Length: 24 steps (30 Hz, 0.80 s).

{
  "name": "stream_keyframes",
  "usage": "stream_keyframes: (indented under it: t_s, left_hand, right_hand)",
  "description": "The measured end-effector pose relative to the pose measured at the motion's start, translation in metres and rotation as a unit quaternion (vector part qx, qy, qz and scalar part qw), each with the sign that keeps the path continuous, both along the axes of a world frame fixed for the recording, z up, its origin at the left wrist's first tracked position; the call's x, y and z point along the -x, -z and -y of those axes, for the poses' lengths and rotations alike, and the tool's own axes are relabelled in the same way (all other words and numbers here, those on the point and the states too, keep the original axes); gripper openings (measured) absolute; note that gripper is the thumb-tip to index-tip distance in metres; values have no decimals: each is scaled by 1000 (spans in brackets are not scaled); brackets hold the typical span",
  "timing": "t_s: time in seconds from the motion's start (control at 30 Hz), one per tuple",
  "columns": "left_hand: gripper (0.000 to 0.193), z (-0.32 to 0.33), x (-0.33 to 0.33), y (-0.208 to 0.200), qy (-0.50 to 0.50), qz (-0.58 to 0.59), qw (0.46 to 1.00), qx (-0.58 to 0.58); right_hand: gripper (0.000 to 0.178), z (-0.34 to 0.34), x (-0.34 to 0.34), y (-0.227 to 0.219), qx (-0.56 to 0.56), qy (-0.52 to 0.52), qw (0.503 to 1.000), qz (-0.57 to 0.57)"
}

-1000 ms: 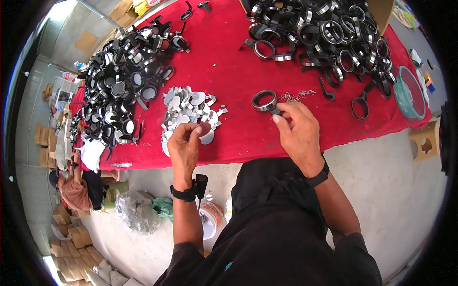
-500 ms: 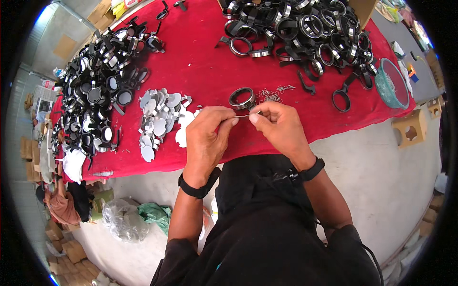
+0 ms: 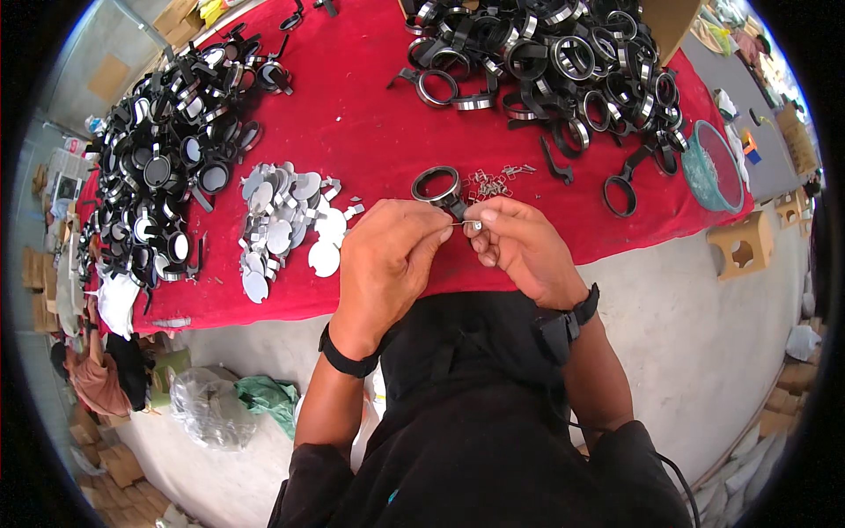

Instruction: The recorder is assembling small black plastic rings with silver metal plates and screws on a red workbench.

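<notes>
My left hand (image 3: 387,264) pinches a thin metal pin (image 3: 461,223) between thumb and forefinger. My right hand (image 3: 528,251) has its fingers closed on a small shiny metal piece (image 3: 477,226) at the pin's other end; its exact kind is too small to make out. Just beyond my fingertips, a black ring with a silver rim and a handle (image 3: 437,167) lies on the red cloth. Its handle runs toward my hands and is partly covered by them. Beside it is a little pile of small wire clips (image 3: 489,183). Flat grey discs with tabs (image 3: 279,236) lie left of my left hand.
Black lidded ring parts (image 3: 158,171) are heaped on the left of the red-covered table (image 3: 343,132). More black-and-silver rings (image 3: 572,58) pile up at the far right, near a green basket (image 3: 713,167). A wooden stool (image 3: 741,248) stands on the floor; another person (image 3: 99,380) is at far left.
The small shiny metal piece now shows at my right fingertips, and my right fingers have curled beneath it. The view has shifted slightly. The left hand keeps its pinch on the pin.
</notes>
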<state>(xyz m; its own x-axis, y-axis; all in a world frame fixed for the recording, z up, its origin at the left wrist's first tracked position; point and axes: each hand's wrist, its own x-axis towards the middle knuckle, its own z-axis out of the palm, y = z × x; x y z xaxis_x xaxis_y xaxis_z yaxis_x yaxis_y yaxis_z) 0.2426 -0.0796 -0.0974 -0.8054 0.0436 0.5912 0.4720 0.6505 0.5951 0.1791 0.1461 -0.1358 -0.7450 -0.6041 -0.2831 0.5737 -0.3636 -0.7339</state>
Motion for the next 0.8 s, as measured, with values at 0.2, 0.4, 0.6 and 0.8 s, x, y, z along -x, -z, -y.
stream_keyframes:
  t_s: [0.2, 0.4, 0.6, 0.8]
  left_hand:
    - [20, -6, -5, -8, -22, -31, 999, 32]
    - [26, -7, -4, -5, -57, -34, 998, -4]
    - [27, -12, -2, -10, -119, -67, 991, -20]
    - [13, -20, -19, 4, -95, 127, 962, -222]
  right_hand:
    - [29, -3, 0, -4, 21, 9, 999, -22]
    - [30, -2, -8, -7, -12, 27, 997, -77]
    - [28, 5, -19, -6, -67, 76, 982, -159]
    - [25, 24, -32, -9, -77, 179, 945, -264]
